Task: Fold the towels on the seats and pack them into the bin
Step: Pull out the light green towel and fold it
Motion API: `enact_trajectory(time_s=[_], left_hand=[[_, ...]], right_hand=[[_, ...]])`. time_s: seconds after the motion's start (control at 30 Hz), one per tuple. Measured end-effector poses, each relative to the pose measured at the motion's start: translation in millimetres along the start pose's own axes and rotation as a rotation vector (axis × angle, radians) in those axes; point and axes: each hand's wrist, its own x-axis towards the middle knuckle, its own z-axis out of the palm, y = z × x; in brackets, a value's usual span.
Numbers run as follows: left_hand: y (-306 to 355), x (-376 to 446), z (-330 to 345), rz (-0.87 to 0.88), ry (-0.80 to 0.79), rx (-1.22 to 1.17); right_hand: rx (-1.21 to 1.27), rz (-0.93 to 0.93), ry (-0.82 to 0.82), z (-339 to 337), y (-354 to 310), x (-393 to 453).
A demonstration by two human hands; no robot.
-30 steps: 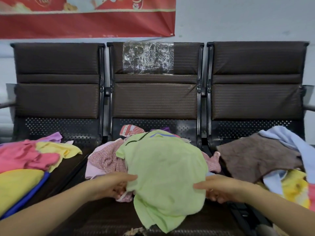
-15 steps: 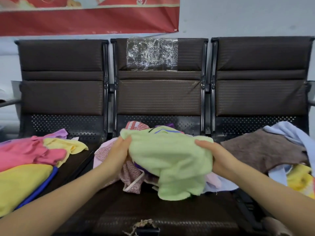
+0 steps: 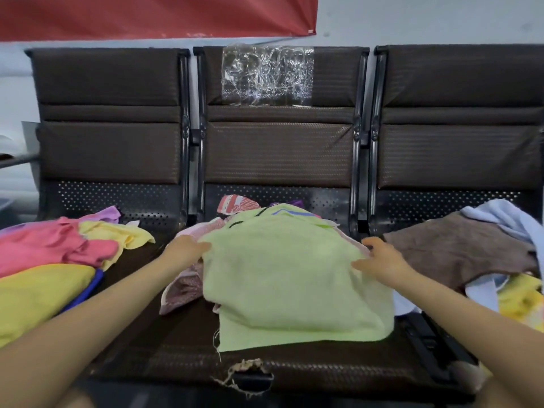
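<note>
Spreading the green towel flat over the middle seat's pile, you've loosened each grip, left hand and right hand resting open-fingered at its edges, ready to fold.

Light green towel, brown towel, dark-brown seats

Both bare forearms reached forward from the lower corners, angling inward toward each other. The left hand lay palm down, its fingers stretched out flat and pointing to the right. The right hand sat across from it at about the same height, fingers spread and loosely bent, the thumb pointing inward to the left. The two hands were well apart, neither wrist sharply bent.
</note>
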Motion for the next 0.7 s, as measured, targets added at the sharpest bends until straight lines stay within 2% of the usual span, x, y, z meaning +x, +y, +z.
enact_trajectory(time_s=[0.03,0.1,0.13,0.2,0.27,0.3,0.37,0.4,0.5,0.6,0.7], left_hand=[[-2,-2,2,0.06,0.019,0.189],[-2,-4,7,0.236,0.044,0.296],[0,-7,10,0.307,0.015,0.269],[3,-21,23,0.449,-0.113,0.258],[5,-41,40,0.587,-0.337,0.328],[4,-51,48,0.633,-0.454,0.381],[-4,-64,65,0.689,-0.605,0.584],[-8,-67,71,0.706,-0.617,0.67],[-13,-68,76,0.787,-0.517,0.735],[-15,-65,75,0.896,-0.431,0.806],[-12,-66,74,0.795,-0.394,0.651]], right_hand=[[-0.087,-0.07,0.035,3,-3,-2],[0.016,-0.216,0.029,3,-12,-9],[0.076,-0.3,-0.065,3,-17,-14],[0.064,-0.449,-0.371,9,-24,-28],[-0.063,-0.502,-0.631,20,-27,-41],[-0.163,-0.518,-0.7,27,-27,-46],[-0.308,-0.583,-0.655,42,-26,-45],[-0.336,-0.631,-0.589,46,-28,-45],[-0.368,-0.718,-0.48,52,-34,-47],[-0.401,-0.721,-0.442,56,-38,-49],[-0.146,-0.614,-0.445,47,-46,-50]])
